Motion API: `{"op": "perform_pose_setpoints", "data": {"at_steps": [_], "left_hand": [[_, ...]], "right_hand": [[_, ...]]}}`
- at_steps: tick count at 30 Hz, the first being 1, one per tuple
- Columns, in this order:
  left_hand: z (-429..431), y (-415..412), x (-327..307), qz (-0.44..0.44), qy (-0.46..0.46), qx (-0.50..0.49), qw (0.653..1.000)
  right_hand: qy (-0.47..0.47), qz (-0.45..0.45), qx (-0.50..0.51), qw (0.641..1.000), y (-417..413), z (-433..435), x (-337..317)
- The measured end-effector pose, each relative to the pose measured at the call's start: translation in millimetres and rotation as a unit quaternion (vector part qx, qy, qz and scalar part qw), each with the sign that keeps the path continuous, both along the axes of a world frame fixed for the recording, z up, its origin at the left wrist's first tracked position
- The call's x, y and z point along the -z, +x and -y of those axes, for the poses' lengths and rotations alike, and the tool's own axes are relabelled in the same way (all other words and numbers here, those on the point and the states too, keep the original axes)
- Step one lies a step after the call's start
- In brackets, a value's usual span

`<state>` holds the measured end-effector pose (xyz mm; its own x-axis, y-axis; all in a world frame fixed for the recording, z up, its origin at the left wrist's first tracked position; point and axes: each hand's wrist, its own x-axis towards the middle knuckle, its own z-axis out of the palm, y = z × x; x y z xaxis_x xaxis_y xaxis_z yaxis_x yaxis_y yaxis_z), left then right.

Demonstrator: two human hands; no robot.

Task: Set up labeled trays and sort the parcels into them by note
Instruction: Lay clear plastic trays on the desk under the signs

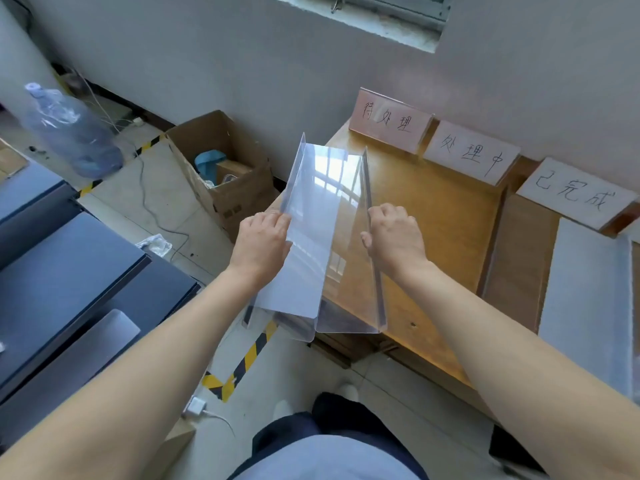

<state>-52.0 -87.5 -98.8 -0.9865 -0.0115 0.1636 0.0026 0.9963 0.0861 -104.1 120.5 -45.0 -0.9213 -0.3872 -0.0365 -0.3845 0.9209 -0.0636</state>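
Observation:
A clear acrylic tray (329, 216) hangs in the air over the left end of the wooden table (446, 216). My left hand (263, 237) grips the tray's left wall and my right hand (394, 233) grips its right wall. Three handwritten label stands line the wall side of the table: a left label (388, 121), a middle label (471, 157) and a right label (575, 197). Another clear tray (585, 299) lies on the table below the right label. No parcels show.
An open cardboard box (225, 174) with items stands on the floor left of the table. A large water bottle (69, 133) lies at far left. Grey cabinets (62, 278) fill the lower left. Yellow-black tape (249, 362) and cables run across the floor.

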Motion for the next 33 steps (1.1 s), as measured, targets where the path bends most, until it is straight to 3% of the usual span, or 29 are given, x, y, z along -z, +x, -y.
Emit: {"op": "perform_pose_setpoints", "data": {"at_steps": [7, 12, 18, 25, 33], "left_hand": [[1.2, -5.5, 32.1, 0.150, 0.046, -0.131, 0.979], [-3.1, -19.2, 35.4, 0.167, 0.115, -0.198, 0.959], [-2.4, -27.4, 38.8, 0.144, 0.123, -0.238, 0.953], [6.7, -44.9, 20.6, 0.169, 0.042, -0.207, 0.963], [22.6, -59.1, 11.3, 0.173, 0.015, -0.163, 0.971]], "right_hand": [[-0.029, 0.170, 0.113, 0.978, -34.7, -7.9, 47.8], [-0.041, 0.227, 0.131, 0.964, -61.0, -11.9, 65.1], [-0.058, 0.237, 0.136, 0.960, -71.7, -6.9, 72.0], [-0.056, 0.216, 0.178, 0.958, -73.1, -18.4, 68.3], [-0.040, 0.169, 0.279, 0.944, -58.1, -37.9, 65.7]]}}
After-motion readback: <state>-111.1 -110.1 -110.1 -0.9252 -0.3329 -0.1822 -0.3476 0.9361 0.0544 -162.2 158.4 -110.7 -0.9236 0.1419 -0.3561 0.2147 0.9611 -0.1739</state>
